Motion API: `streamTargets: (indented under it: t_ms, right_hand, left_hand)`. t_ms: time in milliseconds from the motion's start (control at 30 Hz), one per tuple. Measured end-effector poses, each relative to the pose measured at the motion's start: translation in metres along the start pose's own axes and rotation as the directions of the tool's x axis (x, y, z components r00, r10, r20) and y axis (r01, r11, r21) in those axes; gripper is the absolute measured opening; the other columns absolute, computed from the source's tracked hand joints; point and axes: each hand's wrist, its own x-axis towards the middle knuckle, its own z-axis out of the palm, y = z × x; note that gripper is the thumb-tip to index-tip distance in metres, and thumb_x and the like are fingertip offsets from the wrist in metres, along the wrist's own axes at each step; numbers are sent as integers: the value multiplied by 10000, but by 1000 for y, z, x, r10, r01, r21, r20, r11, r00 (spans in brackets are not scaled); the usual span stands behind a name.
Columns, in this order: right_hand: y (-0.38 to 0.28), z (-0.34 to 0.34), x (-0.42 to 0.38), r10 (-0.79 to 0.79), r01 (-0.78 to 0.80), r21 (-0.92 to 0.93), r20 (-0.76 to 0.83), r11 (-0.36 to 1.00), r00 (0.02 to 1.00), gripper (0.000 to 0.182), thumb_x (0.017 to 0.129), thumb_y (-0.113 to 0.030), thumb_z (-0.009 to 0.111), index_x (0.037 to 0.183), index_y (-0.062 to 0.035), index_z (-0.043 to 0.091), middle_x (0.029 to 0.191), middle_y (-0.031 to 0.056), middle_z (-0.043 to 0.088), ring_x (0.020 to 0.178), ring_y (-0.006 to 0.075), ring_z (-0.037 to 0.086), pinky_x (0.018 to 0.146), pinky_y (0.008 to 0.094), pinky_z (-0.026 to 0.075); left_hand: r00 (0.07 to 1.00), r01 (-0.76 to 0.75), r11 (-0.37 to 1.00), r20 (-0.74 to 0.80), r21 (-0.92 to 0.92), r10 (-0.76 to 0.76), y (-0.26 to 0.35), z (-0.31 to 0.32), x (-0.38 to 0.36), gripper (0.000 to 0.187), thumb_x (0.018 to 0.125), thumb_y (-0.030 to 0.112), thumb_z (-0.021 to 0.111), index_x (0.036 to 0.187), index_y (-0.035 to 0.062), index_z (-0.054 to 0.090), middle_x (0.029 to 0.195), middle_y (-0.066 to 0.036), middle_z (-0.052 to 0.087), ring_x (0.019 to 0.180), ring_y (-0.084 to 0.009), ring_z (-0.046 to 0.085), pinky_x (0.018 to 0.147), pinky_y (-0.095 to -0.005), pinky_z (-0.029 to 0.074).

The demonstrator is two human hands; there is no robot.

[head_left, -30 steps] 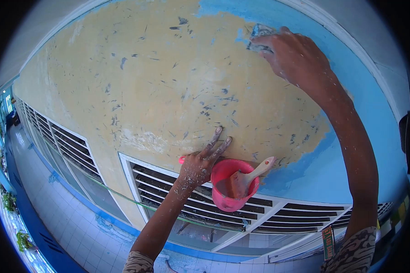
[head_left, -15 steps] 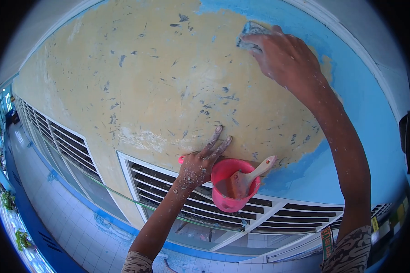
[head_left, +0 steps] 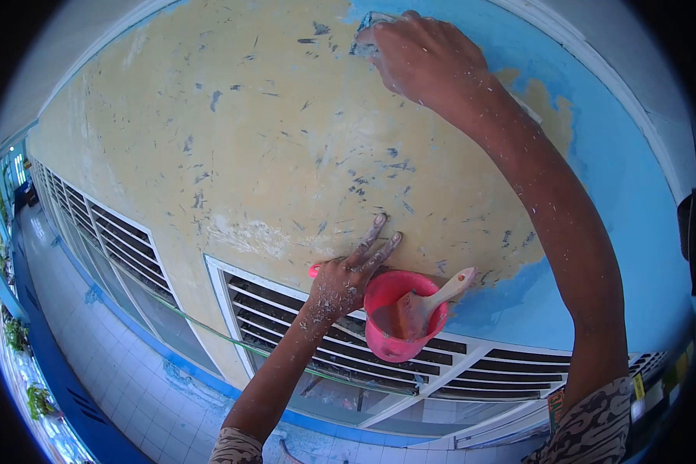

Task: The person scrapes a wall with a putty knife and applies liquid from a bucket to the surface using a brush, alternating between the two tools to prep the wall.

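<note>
My right hand [head_left: 433, 58] is closed on a blue-grey, sponge-like pad [head_left: 373, 32], pressed to the upper wall where beige meets blue paint. Most of the pad hides under the fingers. My left hand [head_left: 344, 282], speckled with flakes, grips the handle of a pink dipper [head_left: 394, 352]; the handle's end pokes out on the left of the hand. Two fingers of that hand stretch up along the beige wall [head_left: 286, 170]. Inside the dipper leans a paintbrush [head_left: 445, 292], bristles down, its pale handle over the right rim.
Below the dipper run white-framed louvres [head_left: 286, 321], with a thin green line strung across them. Blue paint [head_left: 619, 201] covers the wall's right side, up to a white trim. A tiled floor [head_left: 124, 363] and plants [head_left: 39, 402] lie far below left.
My right hand has moved up and left along the wall with the pad. The left hand and the dipper keep their place on the wall; the view has shifted slightly.
</note>
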Motion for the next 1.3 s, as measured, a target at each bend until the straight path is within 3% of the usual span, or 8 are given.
streamTargets:
  t_ms: [367,467,567,733,933,1033,1167,1300]
  right_hand:
    - [-6,-36,-128,220,-215,-48,292,975,931,343,1002,-178,606,1335,-178,687,1103,266,648,860,374,744,761,470,614]
    - [-11,-18,-93,151,-175,100,209,980,966,342,1003,-190,599,1334,-200,687,1070,271,643,853,390,743,722,477,618]
    - [-10,-13,-90,25,-29,174,23,984,999,348,999,-193,604,1337,-209,682,1064,252,640,863,411,742,722,492,617]
    - [-18,-38,-118,234,-292,86,402,953,885,417,1002,-253,627,1419,-263,625,1153,244,623,953,429,713,843,514,589]
    - [-25,-2,-8,127,-140,222,75,965,989,381,1000,-244,630,1380,-238,660,1107,237,641,940,418,715,848,498,593]
    - [-30,0,-5,20,-16,94,-42,995,999,331,924,-103,622,1225,-161,747,994,217,706,861,343,749,736,430,635]
    - [-10,-26,-102,142,-172,138,204,975,969,367,962,-162,623,1320,-203,698,1074,246,657,855,350,750,716,456,629]
    - [-20,-29,-176,257,-279,15,346,960,902,412,991,-216,627,1401,-265,635,1115,254,612,810,403,737,697,474,615]
  left_hand:
    - [1000,-30,1000,-5,-9,30,-1,4,2,771,902,280,675,1606,258,363,1678,-121,312,852,-372,751,718,-482,622]
    - [998,-25,1000,-62,-19,24,7,0,5,759,909,276,665,1605,256,365,1669,-120,332,849,-367,751,718,-482,621]
    - [989,97,995,113,2,-97,11,-14,4,803,870,278,715,1601,270,382,1688,-117,292,1144,-348,700,838,-462,621]
    - [996,48,995,72,86,-54,10,-9,3,801,880,245,692,1609,277,361,1695,-106,277,1101,-366,711,768,-478,628]
    - [1000,-9,1000,-27,13,10,3,-5,1,800,902,278,677,1620,276,324,1694,-112,278,991,-386,738,765,-489,625]
    - [1000,5,1000,22,2,-5,8,-11,4,793,907,272,679,1619,276,330,1694,-125,269,1034,-385,730,779,-471,631]
    - [998,-44,998,-37,49,46,-1,2,5,833,876,313,729,1615,278,346,1698,-136,250,1218,-391,660,878,-462,627]
    - [1000,-7,1000,8,5,7,0,1,3,781,913,314,680,1615,283,338,1694,-116,273,1046,-382,732,802,-485,631]
